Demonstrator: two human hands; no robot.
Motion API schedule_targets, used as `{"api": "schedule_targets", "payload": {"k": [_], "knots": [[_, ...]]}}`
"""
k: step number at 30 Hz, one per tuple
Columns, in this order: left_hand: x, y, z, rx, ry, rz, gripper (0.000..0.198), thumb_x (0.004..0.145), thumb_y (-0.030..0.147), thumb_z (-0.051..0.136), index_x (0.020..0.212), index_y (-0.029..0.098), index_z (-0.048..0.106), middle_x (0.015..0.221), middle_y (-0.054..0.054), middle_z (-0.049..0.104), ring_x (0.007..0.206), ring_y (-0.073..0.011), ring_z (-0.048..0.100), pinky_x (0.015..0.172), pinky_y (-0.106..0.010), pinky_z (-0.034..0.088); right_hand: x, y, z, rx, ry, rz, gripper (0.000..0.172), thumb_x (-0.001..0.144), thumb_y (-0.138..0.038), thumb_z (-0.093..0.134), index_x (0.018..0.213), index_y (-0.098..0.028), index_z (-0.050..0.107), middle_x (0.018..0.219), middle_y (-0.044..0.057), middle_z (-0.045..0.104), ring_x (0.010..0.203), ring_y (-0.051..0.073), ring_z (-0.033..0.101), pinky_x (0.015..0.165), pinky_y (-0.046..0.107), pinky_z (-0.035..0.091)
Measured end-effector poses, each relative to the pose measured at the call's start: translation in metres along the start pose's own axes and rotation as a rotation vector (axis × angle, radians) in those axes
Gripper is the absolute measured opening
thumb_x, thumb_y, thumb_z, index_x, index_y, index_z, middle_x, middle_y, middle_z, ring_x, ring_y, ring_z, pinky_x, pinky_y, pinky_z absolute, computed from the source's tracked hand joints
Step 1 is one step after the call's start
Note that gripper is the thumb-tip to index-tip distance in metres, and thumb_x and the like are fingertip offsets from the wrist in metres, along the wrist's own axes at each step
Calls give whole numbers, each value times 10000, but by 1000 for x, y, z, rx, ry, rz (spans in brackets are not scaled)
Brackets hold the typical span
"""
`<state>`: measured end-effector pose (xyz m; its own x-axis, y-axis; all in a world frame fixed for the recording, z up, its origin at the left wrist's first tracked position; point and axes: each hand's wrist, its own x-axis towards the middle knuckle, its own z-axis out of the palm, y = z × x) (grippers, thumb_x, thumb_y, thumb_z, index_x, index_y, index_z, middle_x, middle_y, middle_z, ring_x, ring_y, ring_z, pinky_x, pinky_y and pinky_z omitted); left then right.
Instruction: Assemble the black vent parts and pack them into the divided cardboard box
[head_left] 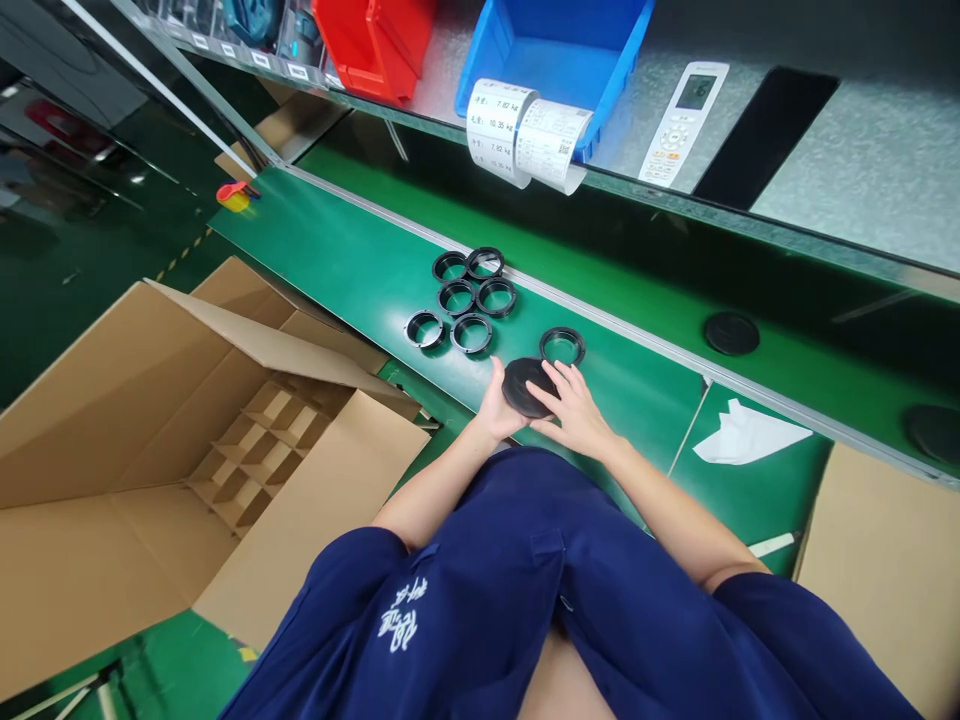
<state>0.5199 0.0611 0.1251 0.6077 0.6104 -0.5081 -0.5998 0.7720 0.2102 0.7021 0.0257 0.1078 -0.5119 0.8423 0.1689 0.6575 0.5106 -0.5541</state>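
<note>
Head view: the left hand (pixel 491 405) clasps the rim of the black disc (pixel 523 383), and the right hand (pixel 581 412) lies on it, fingers spread, at the green table's (pixel 337 250) near edge. A single ring (pixel 562 346) sits just beyond, with a ring cluster (pixel 465 300) near.

Bright, even overhead light; the green tabletop (pixel 352 255) shows soft sheen, and the dark surface (pixel 67 220) at left mirrors lamp streaks. The left hand (pixel 491 405) and right hand (pixel 581 412) throw faint, short shadows; the black disc (pixel 523 385) between them shows no detail. Centre sharp; wide-angle distortion bends straight edges
</note>
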Motion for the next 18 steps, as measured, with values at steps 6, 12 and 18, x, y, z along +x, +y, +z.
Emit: {"api": "schedule_targets", "payload": {"k": [6, 12, 18], "knots": [[26, -8, -25, 207, 73, -10, 890, 926, 840, 294, 1463, 177, 548, 1448, -190, 614, 1395, -355, 543, 1164, -576, 419, 27, 35, 26, 114, -136, 197, 1065, 777, -675, 749, 1658, -296, 286, 1636, 175, 288, 1479, 401, 325, 1188, 586, 364], [47, -4, -76, 1502, 270, 406, 611, 949, 547, 587, 1467, 222, 560, 1641, -135, 419, 1595, -307, 218, 1295, -585, 70, 78, 112, 39, -123, 1, 499, 1056, 763, -642, 758, 1622, -165, 371, 1607, 247, 295, 1453, 478, 309, 1219, 658, 216], [28, -19, -118, 2171, 177, 289, 580, 1017, 460, 523, 1540, 213, 484, 1601, -163, 470, 1565, -325, 302, 1271, -657, 22, 90, 135, 45, -196, -91, 557, 1018, 829, -634, 720, 1620, -109, 352, 1683, 279, 191, 1546, 485, 173, 1244, 671, 51]]}}
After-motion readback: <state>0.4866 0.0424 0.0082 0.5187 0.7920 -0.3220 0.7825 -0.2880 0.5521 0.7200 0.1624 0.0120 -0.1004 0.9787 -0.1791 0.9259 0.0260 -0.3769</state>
